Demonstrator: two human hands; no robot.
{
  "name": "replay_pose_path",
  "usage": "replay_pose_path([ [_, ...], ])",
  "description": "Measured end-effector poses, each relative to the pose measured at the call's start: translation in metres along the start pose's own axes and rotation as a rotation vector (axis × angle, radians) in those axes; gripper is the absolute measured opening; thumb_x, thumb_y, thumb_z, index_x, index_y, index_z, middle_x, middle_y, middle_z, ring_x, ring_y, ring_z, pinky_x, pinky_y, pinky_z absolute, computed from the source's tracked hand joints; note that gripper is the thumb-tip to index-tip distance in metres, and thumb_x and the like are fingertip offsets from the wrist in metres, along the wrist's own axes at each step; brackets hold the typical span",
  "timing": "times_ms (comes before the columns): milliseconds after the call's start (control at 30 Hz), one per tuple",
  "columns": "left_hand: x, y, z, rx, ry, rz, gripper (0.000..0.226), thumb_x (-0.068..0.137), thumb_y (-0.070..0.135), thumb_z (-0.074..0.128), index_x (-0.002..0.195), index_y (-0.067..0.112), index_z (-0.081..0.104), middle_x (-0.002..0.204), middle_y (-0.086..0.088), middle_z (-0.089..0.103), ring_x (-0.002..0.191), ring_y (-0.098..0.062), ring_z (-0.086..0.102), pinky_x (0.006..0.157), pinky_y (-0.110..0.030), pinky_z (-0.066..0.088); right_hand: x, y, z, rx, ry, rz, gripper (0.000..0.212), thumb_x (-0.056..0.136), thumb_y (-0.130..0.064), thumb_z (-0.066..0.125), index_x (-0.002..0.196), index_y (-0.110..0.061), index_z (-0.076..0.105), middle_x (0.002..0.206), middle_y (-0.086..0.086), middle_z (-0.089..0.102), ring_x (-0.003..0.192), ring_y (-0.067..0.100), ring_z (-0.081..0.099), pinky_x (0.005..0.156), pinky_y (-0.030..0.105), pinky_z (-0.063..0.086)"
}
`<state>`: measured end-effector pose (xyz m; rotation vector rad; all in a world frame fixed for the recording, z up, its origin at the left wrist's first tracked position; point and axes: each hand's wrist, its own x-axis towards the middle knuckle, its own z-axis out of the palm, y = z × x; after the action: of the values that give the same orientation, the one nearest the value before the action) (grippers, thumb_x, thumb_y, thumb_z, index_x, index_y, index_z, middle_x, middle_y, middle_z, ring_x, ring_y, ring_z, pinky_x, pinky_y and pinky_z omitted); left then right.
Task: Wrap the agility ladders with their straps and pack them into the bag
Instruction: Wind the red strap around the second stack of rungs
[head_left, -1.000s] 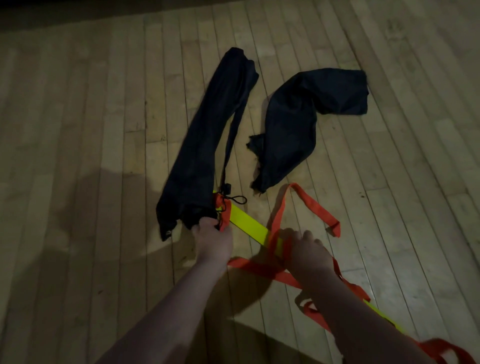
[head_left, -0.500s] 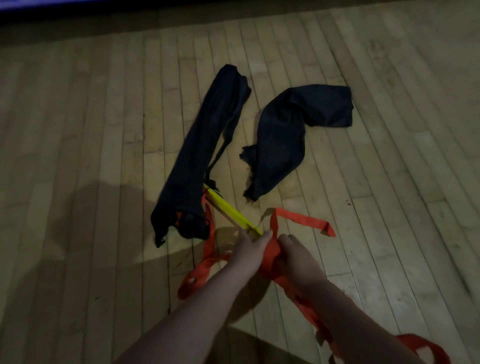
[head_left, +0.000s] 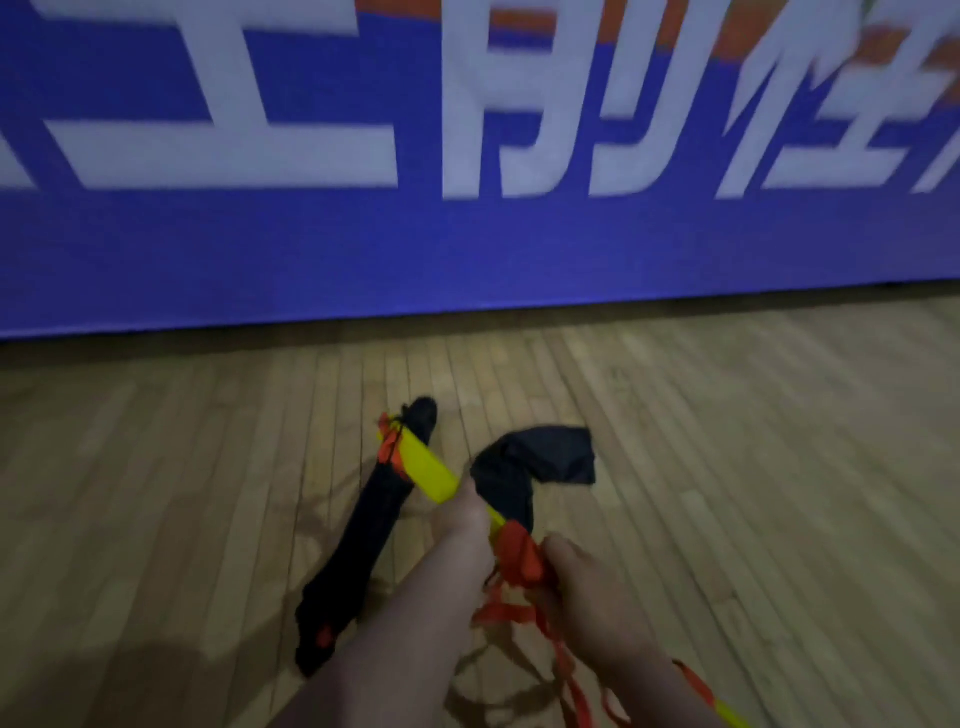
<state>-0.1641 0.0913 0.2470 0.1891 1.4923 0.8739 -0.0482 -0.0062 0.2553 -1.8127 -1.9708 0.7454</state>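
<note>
Trailing at the bottom edge: orange strap (head_left: 506, 617), hanging in loose loops from the hands toward the wooden floor (head_left: 753, 467), with one further yellow rung (head_left: 730, 718) showing at the lower right corner.

Right hand (head_left: 587, 582): fingers curled round a bunched knot of the orange strap, thumb on top, held above the floor.

Left hand (head_left: 462, 519): just beside the right hand, seen from the back. Its fingers appear closed round the near end of the agility ladder (head_left: 426, 467) (motion blur hides the fingertips themselves).

Agility ladder: yellow rungs stacked into one flat bundle, raised off the floor, pointing away and to the left, with orange strap bound across its far end.

Long bag (head_left: 374, 530): black, lying lengthwise on the floor beneath and left of the agility ladder. An orange patch shows near its close end.

Second bag (head_left: 540, 460): black, crumpled, on the floor to the right of the agility ladder, apart from the long bag.

Banner (head_left: 467, 260): blue with large white characters, standing along the far edge of the floor.
</note>
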Motion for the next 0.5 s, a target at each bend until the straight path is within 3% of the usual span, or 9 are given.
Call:
replay_pose_path([
  [67,-0.024,0.003,-0.004,0.079,-0.018,-0.035,0.047,0.091,0.046,0.05,0.109,0.003,0.059,0.103,-0.017,0.062,0.096,-0.037,0.06,0.087,-0.05,0.052,-0.01,-0.019,-0.029,-0.109,0.017,0.025,0.027,0.081,-0.036,0.051,0.074,-0.033,0.024,0.073,-0.01,0.044,0.084,0.027,0.06,0.059,0.032,0.028],
  [133,-0.045,0.001,-0.004,0.095,-0.014,-0.035,0.041,0.095,0.04,0.046,0.101,0.001,0.056,0.104,-0.017,0.061,0.098,-0.038,0.059,0.088,-0.05,0.052,-0.018,-0.033,-0.048,-0.147,0.022,0.031,0.025,0.085,-0.031,0.049,0.077,-0.034,0.025,0.078,-0.005,0.047,0.086,0.029,0.06,0.059,0.033,0.03],
  [200,-0.089,0.013,-0.007,0.057,-0.026,-0.012,0.033,0.096,0.036,0.048,0.09,0.005,0.054,0.096,-0.015,0.058,0.098,-0.036,0.056,0.08,-0.042,0.051,-0.029,-0.053,-0.07,-0.21,0.043,0.008,0.017,0.085,-0.033,0.048,0.085,-0.029,0.032,0.08,-0.004,0.05,0.081,0.023,0.058,0.059,0.033,0.035],
  [267,-0.113,0.018,-0.01,0.069,-0.041,0.014,0.029,0.096,0.033,0.048,0.095,0.005,0.055,0.087,-0.013,0.053,0.093,-0.032,0.052,0.071,-0.039,0.044,-0.04,-0.069,-0.081,-0.232,0.061,0.01,0.016,0.085,-0.034,0.049,0.088,-0.025,0.036,0.081,-0.003,0.053,0.075,0.019,0.055,0.059,0.033,0.037],
  [333,-0.128,0.018,-0.017,0.088,-0.033,0.024,0.034,0.096,0.034,0.047,0.103,0.002,0.056,0.092,-0.014,0.055,0.092,-0.031,0.052,0.073,-0.039,0.045,-0.05,-0.079,-0.085,-0.254,0.068,0.024,0.018,0.083,-0.037,0.048,0.092,-0.024,0.039,0.085,-0.002,0.058,0.077,0.019,0.058,0.063,0.033,0.044],
  [433,-0.136,0.014,-0.034,0.098,-0.033,0.01,0.042,0.095,0.039,0.047,0.108,0.0,0.057,0.106,-0.015,0.06,0.099,-0.033,0.056,0.086,-0.041,0.048,-0.061,-0.092,-0.076,-0.256,0.037,0.024,0.04,0.081,-0.052,0.041,0.109,-0.025,0.038,0.095,-0.002,0.063,0.087,0.022,0.063,0.073,0.039,0.051],
  [500,-0.134,0.009,-0.045,0.099,-0.026,0.015,0.034,0.095,0.035,0.049,0.099,0.002,0.056,0.103,-0.014,0.06,0.093,-0.031,0.055,0.079,-0.038,0.046,-0.063,-0.098,-0.066,-0.286,-0.037,0.04,0.057,0.078,-0.062,0.041,0.124,-0.028,0.033,0.102,-0.001,0.063,0.091,0.021,0.062,0.076,0.039,0.052],
])
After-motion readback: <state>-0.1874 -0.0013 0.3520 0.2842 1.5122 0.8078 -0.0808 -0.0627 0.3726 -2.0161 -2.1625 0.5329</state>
